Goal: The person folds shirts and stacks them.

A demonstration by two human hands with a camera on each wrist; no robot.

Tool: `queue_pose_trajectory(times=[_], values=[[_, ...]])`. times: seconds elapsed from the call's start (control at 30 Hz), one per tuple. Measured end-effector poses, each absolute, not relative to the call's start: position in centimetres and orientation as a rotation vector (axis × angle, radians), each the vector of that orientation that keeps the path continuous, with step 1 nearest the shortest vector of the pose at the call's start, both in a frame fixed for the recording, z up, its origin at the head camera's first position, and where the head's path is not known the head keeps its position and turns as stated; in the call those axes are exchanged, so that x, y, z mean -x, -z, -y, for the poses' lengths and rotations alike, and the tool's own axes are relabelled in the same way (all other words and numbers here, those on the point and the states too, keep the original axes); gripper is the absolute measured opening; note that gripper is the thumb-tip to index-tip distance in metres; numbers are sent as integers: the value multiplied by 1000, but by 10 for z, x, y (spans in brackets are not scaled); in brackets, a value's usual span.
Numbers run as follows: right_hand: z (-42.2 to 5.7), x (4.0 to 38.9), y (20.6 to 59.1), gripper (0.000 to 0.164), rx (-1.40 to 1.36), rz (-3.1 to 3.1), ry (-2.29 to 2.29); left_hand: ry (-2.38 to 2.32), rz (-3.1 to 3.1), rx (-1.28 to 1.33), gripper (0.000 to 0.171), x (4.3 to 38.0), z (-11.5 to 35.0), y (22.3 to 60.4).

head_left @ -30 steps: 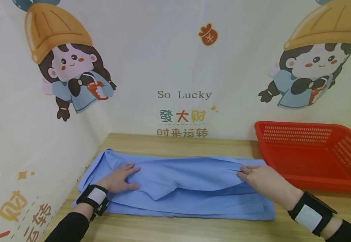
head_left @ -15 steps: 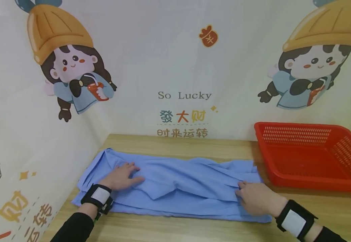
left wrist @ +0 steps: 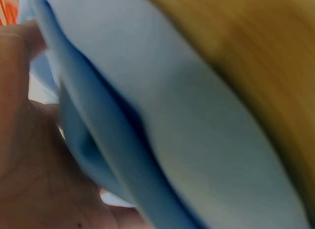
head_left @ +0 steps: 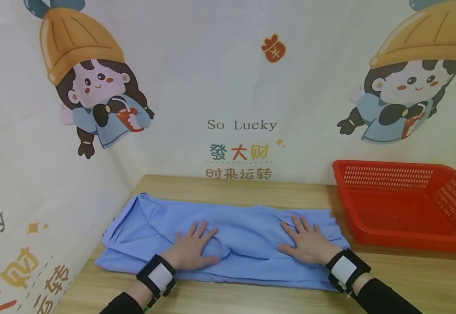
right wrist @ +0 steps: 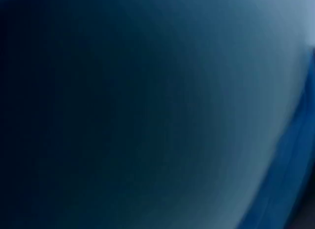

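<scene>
A light blue garment (head_left: 251, 222), folded into a long wrinkled strip, lies across the wooden table; a small button near its right end suggests a shirt. My left hand (head_left: 191, 248) rests on its middle with the fingers spread. On the right part of the cloth lies my right hand (head_left: 308, 242), palm down and fingers spread too. In the left wrist view, folds of blue cloth (left wrist: 162, 91) run beside the hand (left wrist: 39, 175). Dark, blurred blue cloth (right wrist: 197, 115) fills the right wrist view, and the right hand cannot be made out there.
A red plastic basket (head_left: 392, 242) with perforated sides stands at the right, just beyond the garment's right end. The wooden table (head_left: 228, 301) meets a printed wall covering (head_left: 196, 78) at the back and left.
My left hand has slid right toward the garment's middle. My right hand has drawn the right end's upper layer nearer, then let go and moved left onto the cloth with spread fingers.
</scene>
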State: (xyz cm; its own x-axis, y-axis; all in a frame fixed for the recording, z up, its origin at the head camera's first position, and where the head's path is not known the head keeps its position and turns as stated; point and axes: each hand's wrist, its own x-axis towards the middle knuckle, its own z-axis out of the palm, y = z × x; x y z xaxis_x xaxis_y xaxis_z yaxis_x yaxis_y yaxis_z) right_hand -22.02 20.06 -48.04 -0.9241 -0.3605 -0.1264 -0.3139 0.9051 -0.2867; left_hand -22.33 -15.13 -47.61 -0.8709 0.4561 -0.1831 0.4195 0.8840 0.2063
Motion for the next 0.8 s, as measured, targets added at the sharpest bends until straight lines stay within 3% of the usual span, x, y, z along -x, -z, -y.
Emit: queue_pose_trajectory(times=[0.13,0.3,0.8], values=[[-216,224,487,92,466,-2890,358,-275,-2780,-649,94,230,168,480],[-219,213,480,94,453,-2836,331,-349,-2738,-646,104,237,183,478],[-195,151,470,90,413,-2730,111,-368,-2666,-783,104,278,161,475]])
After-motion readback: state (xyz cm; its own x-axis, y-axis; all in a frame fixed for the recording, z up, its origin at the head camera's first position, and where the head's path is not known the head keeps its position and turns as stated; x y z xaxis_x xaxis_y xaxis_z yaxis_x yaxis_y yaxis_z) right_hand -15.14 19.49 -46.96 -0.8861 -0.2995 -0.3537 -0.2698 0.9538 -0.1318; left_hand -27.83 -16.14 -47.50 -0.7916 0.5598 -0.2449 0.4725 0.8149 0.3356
